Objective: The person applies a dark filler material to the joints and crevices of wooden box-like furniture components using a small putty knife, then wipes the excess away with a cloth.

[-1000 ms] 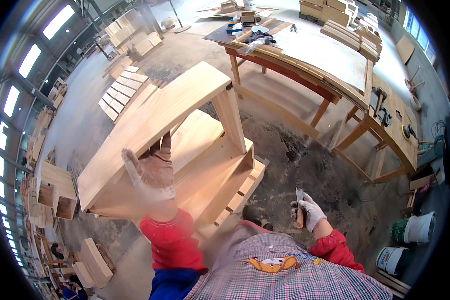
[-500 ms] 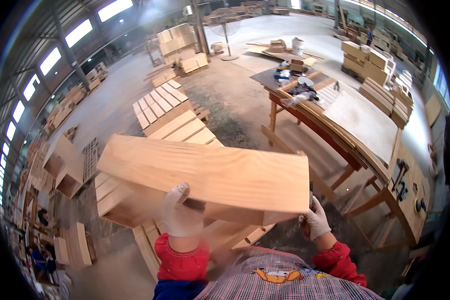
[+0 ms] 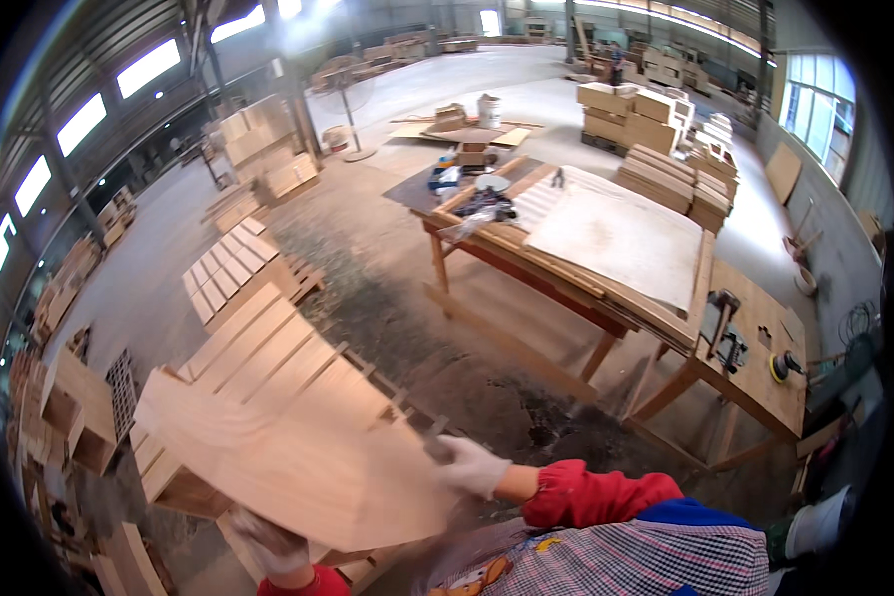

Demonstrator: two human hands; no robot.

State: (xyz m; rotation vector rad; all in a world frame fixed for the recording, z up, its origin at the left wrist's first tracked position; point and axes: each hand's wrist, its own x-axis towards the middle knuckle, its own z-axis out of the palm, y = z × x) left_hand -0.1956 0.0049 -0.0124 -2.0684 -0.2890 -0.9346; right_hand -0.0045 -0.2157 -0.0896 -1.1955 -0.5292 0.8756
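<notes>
A long pale wooden board (image 3: 298, 452) lies tilted across the stacked wooden pieces in front of me, its near right end smeared by motion. My left hand (image 3: 271, 541), in a whitish glove, grips the board's near edge from below; its fingers are partly hidden under the wood. By the board's right end is my right hand (image 3: 475, 467), also gloved. Its fingers are closed round a small dark grey thing (image 3: 435, 444), whose kind I cannot make out. Blur hides whether that hand also touches the board.
Beneath and beyond the board run stacked wooden pieces (image 3: 258, 343) on pallets. To the right stands a long wooden worktable (image 3: 606, 238) bearing a pale sheet. A side table (image 3: 755, 348) holds clamps and a round sander (image 3: 787, 366). A pedestal fan (image 3: 346, 114) stands farther back.
My view has turned to the right. The board has come down and left, its right end swinging nearer me. Both hands have moved with it; my right forearm now reaches in from the right.
</notes>
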